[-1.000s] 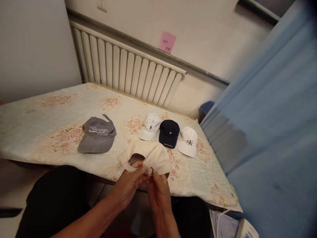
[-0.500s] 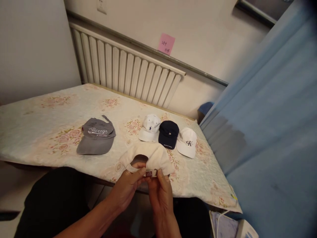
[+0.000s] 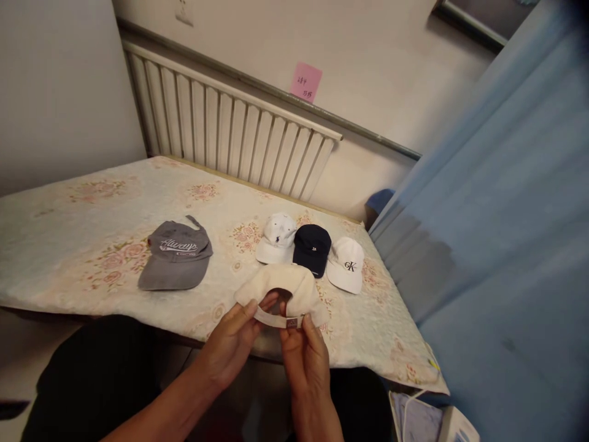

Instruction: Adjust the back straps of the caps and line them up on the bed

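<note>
Both hands hold a cream baseball cap [image 3: 280, 279], its back opening and strap turned toward me. My left hand [image 3: 232, 341] pinches the left end of the strap [image 3: 270, 317], where it meets the cap. At the other end, my right hand [image 3: 304, 350] grips beside the small dark metal buckle [image 3: 291, 322]. The cap's brim is hidden from me. Just beyond it lie a white cap [image 3: 277, 236] with a small dark logo, a black cap [image 3: 311, 248] and a white cap with dark letters [image 3: 346, 265]. A grey cap [image 3: 177, 255] rests apart on the left.
The caps lie on a table with a floral cloth [image 3: 184, 313]. A radiator [image 3: 230, 129] stands along the wall behind, below a pink note [image 3: 306, 81]. A blue curtain [image 3: 483, 245] hangs at the right. A white box [image 3: 458, 423] sits low at the front right.
My left hand has moved from near the buckle to the strap's left end. The cap has turned and shifted slightly right, and its strap now shows stretched between my hands.
</note>
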Demonstrator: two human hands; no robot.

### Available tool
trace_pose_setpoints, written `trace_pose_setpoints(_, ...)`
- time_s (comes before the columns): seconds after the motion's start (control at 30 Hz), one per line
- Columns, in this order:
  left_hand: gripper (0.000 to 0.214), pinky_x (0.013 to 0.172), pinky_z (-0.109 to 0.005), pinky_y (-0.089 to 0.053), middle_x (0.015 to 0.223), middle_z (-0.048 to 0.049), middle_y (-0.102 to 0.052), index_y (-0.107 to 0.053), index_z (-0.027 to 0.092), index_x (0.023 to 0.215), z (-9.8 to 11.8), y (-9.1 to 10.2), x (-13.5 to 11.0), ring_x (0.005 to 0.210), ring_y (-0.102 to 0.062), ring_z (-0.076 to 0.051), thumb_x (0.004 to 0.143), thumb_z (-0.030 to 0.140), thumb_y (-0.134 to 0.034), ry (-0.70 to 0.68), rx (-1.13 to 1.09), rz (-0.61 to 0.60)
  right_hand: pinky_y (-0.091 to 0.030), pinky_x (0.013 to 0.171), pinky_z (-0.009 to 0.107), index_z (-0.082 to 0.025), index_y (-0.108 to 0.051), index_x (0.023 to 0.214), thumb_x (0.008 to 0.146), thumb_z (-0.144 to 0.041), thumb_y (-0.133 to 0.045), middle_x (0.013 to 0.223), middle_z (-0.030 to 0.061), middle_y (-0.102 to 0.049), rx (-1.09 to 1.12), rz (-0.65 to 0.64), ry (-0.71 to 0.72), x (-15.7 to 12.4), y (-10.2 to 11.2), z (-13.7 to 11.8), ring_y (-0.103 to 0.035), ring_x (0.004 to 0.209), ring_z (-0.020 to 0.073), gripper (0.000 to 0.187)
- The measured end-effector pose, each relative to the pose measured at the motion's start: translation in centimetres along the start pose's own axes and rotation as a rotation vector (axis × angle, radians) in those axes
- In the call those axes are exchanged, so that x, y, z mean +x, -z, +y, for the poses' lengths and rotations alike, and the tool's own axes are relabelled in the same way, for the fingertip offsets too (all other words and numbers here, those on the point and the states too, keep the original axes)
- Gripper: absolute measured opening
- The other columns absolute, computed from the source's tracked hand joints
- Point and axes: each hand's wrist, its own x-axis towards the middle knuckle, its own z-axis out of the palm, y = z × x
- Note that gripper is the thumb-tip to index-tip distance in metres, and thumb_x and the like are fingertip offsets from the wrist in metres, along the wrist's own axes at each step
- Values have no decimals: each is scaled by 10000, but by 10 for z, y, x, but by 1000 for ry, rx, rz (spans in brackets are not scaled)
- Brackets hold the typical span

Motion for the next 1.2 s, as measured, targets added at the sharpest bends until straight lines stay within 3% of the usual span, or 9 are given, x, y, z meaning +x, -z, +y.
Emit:
trace_pose_setpoints(0.17,351,946,-359,-494,1150,-127,-643,-530,131,1223,12,-7,15,1082,-607,-224,894,245,-488,132,-279,108,-498,907,424,-213,-597,1147,783,-210,-658,982,63,-725,-27,22,-36,-3,-5,-3,-688,836,181,369)
trace_pose_setpoints(0.3,325,894,-342,-539,1058,-121,-671,-515,113,1219,22,-14,21,980,-659,-201,914,196,-438,126,-383,174,-501,912,430,-223,-610,1124,765,-185,-672,1019,62,-720,22,67,-9,-1,-8,-10,-686,878,189,366)
trace_pose_setpoints(0.53,382,900,-349,-538,977,-140,-708,-442,73,1298,23,-14,19,929,-680,-202,934,177,-391,127,-395,117,-466,982,390,-229,-657,1003,721,-187,-710,1057,25,-711,137,158,-5,4,-8,-16,-663,982,176,290)
trace_pose_setpoints(0.77,439,957,-366,-502,1098,-139,-681,-374,128,1367,27,-12,19,1063,-624,-218,930,155,-398,138,-395,91,-452,986,474,-214,-642,1028,703,-159,-714,1104,56,-689,97,114,-19,5,-20,-9,-638,1049,221,338)
trace_pose_setpoints(0.97,439,943,-378,-511,1085,-158,-683,-359,102,1375,43,-9,25,1029,-642,-221,943,178,-364,96,-412,81,-420,1023,457,-198,-656,986,759,-200,-672,1076,57,-699,59,83,-17,20,-26,-1,-624,1075,209,227)
trace_pose_setpoints(1.2,434,919,-402,-525,1061,-149,-696,-386,114,1361,51,-6,28,1028,-642,-234,954,258,-334,20,-440,38,-405,1038,438,-205,-641,1036,818,-227,-614,1110,44,-689,76,14,-36,28,-25,3,-596,1122,194,221)
